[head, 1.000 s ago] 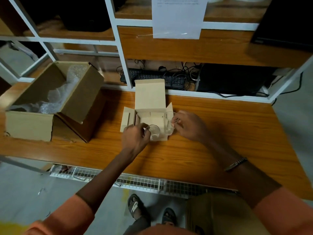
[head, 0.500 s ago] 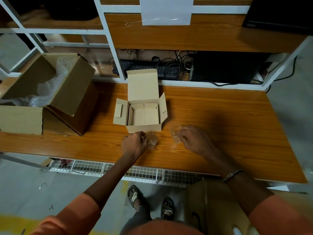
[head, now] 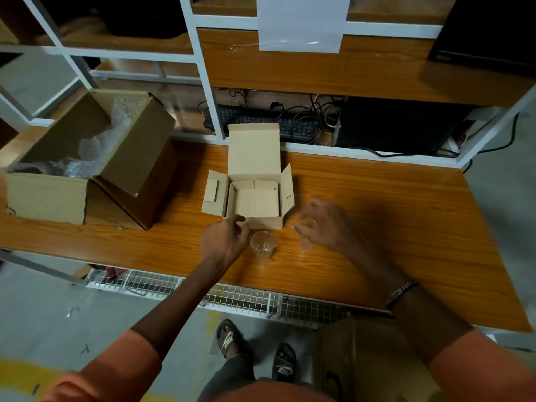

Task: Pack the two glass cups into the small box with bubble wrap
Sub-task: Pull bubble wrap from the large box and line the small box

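The small cardboard box stands open on the wooden table, lid up and nothing inside it. One glass cup stands upright on the table just in front of the box. My left hand is right beside that cup on its left, fingers loosely curled and holding nothing. The second glass cup stands a little to the right, partly hidden under my right hand, which hovers over it with spread, blurred fingers. Bubble wrap lies inside the large box at left.
A large open cardboard box sits on the table's left end. A white shelf frame with a keyboard and cables runs behind the table. Another carton stands on the floor by my feet.
Both hands lifted the two cups out of the small box and set them on the table in front of it. My left hand has let go of its cup; my right hand's fingers have spread.
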`<state>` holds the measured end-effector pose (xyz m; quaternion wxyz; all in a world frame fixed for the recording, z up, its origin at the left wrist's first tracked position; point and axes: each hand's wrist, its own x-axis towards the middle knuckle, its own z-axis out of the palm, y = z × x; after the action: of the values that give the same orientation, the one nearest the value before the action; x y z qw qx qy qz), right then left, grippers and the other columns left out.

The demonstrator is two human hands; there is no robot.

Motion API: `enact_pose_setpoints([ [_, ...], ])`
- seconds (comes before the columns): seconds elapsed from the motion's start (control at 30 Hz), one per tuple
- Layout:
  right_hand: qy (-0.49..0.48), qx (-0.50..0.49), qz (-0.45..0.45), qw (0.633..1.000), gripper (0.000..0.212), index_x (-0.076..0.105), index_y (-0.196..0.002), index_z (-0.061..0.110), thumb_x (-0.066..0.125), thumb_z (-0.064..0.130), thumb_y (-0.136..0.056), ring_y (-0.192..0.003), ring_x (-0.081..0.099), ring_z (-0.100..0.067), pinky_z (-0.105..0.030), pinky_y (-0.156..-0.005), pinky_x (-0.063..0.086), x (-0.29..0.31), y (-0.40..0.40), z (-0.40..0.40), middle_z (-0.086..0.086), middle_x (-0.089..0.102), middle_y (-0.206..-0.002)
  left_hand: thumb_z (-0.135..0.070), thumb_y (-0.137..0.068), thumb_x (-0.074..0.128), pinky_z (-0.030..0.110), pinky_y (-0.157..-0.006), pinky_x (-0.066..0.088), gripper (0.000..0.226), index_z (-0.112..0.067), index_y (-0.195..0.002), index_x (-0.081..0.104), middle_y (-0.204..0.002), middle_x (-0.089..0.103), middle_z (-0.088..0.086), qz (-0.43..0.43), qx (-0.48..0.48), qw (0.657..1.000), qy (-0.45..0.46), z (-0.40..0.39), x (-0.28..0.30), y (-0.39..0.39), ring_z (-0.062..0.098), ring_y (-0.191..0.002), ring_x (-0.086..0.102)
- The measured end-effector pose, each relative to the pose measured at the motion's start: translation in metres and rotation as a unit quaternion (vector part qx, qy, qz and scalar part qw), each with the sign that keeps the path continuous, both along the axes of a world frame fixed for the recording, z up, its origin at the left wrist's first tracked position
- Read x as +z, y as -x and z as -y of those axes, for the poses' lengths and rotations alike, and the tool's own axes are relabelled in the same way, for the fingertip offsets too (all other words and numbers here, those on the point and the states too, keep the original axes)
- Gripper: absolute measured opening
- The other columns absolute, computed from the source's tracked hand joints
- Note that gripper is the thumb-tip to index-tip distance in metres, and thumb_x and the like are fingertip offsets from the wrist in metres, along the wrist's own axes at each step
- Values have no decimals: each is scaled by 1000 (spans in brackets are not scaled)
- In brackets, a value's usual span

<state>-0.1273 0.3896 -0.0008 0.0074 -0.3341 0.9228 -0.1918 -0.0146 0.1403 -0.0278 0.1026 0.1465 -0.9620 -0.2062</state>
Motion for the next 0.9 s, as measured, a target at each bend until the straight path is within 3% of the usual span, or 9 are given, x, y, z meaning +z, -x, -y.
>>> enact_pose_setpoints([
  [0.1, 26, 32, -13, 999, 29, 76, -98, 29, 69, 57, -89, -86, 58, -5, -29, -65, 53, 23, 12, 43, 13, 63, -102, -38, -103, 60, 13, -54, 45, 29, -17, -116, 75, -92, 81, -2, -62, 20, 998, -8, 13, 26, 2, 5, -67, 71],
  [0.2, 33, 95, -17, 995, 24, 76, -99, 28, 68, 50, -94, -95, 58, -9, -32, -74, 53, 44, 20, 96, 12, 65, -102, -38, -102, 59, 30, -66, 61, 31, -18, -120, 74, -95, 81, -2, -125, 45, 991, -7, 35, 55, -1, 5, -67, 71],
  [0.3, 45, 154, -35, 986, 17, 76, -97, 28, 66, 41, -95, -96, 57, -10, -38, -77, 55, 66, 25, 156, 10, 67, -101, -36, -101, 59, 38, -77, 61, 29, -20, -119, 75, -93, 80, -5, -181, 83, 980, 11, 75, 80, -6, 2, -67, 65],
  [0.53, 105, 206, -29, 973, 18, 78, -103, 26, 69, 38, -92, -99, 62, -13, -35, -79, 55, 106, 30, 303, 5, 67, -107, -37, -98, 56, 44, -80, 61, 29, -21, -115, 72, -98, 78, -1, -209, 108, 971, 47, 188, 116, 14, 17, -81, 73],
  [0.7, 110, 166, -32, 979, 21, 76, -109, 24, 68, 35, -93, -95, 63, -15, -36, -76, 56, 113, 57, 393, 5, 65, -105, -28, -93, 62, 41, -76, 60, 37, -20, -129, 67, -115, 73, 3, -171, 125, 975, 62, 287, 128, 33, 21, -93, 70],
  [0.8, 110, 131, -52, 984, 27, 76, -110, 26, 65, 40, -90, -101, 66, -18, -40, -82, 59, 115, 75, 447, 3, 72, -109, -31, -89, 66, 45, -83, 59, 54, -17, -140, 58, -132, 63, 11, -90, 156, 982, 60, 340, 127, 52, 29, -114, 62],
  [0.9, 90, 81, -68, 990, 47, 72, -120, 25, 64, 57, -87, -109, 67, -23, -38, -88, 57, 114, 89, 494, 1, 73, -118, -39, -88, 70, 52, -95, 54, 68, -17, -149, 46, -143, 52, 16, 1, 185, 981, 50, 379, 118, 68, 38, -128, 53],
])
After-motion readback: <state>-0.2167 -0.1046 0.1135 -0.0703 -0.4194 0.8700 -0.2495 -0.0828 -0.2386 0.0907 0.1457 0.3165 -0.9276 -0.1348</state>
